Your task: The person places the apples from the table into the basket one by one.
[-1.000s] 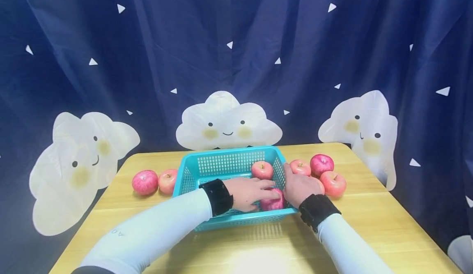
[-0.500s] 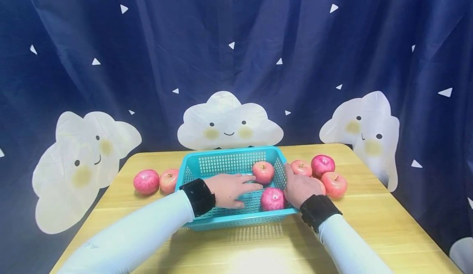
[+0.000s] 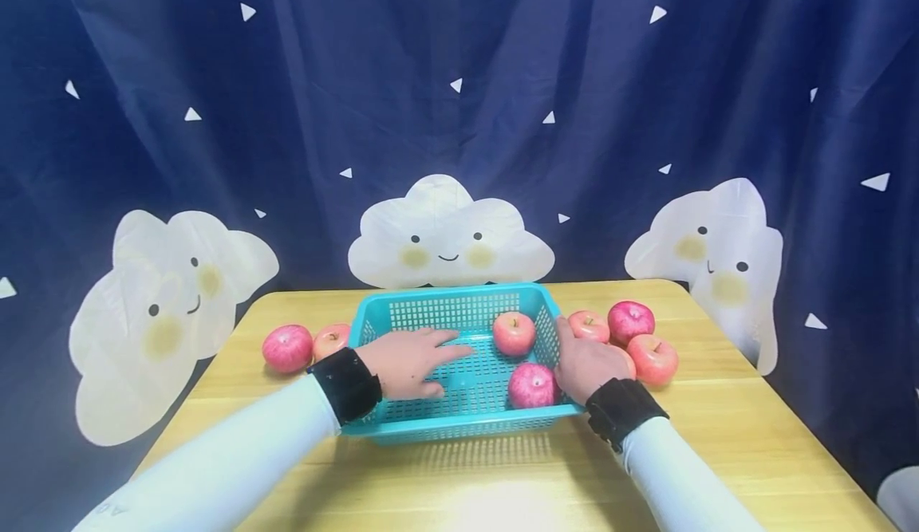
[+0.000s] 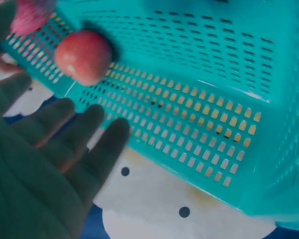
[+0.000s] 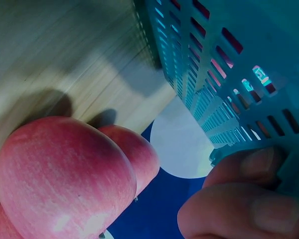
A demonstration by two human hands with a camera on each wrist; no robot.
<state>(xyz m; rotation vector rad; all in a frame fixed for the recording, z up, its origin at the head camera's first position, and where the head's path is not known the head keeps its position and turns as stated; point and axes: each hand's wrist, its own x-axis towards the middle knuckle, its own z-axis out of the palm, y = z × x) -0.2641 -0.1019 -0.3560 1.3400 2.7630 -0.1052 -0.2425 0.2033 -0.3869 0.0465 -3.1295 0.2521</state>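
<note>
A turquoise plastic basket (image 3: pixel 459 422) with perforated walls stands on the table. Inside, on its right side, lie a pale red apple (image 3: pixel 514 333) and a darker pink apple (image 3: pixel 534 386). My left hand (image 3: pixel 409 363) hovers over the left part of the basket, fingers spread and holding nothing; the left wrist view shows the palm and fingers apart from the apples. My right hand (image 3: pixel 590 363) grips the basket's right rim, and its curled fingers (image 5: pixel 239 211) show against the wall in the right wrist view. Several apples sit just beyond that hand, one partly hidden by it.
Right of the basket are a dark pink apple (image 3: pixel 631 322) and paler apples (image 3: pixel 652 359). On the left, a pink apple (image 3: pixel 288 348) lies beside a pale one (image 3: pixel 332 340) close to the basket. A blue curtain (image 3: pixel 459 117) hangs behind the wooden table (image 3: pixel 459 492).
My left hand has let go of the darker pink apple in the basket and moved left, fingers spreading. The right hand keeps its grip on the rim.
</note>
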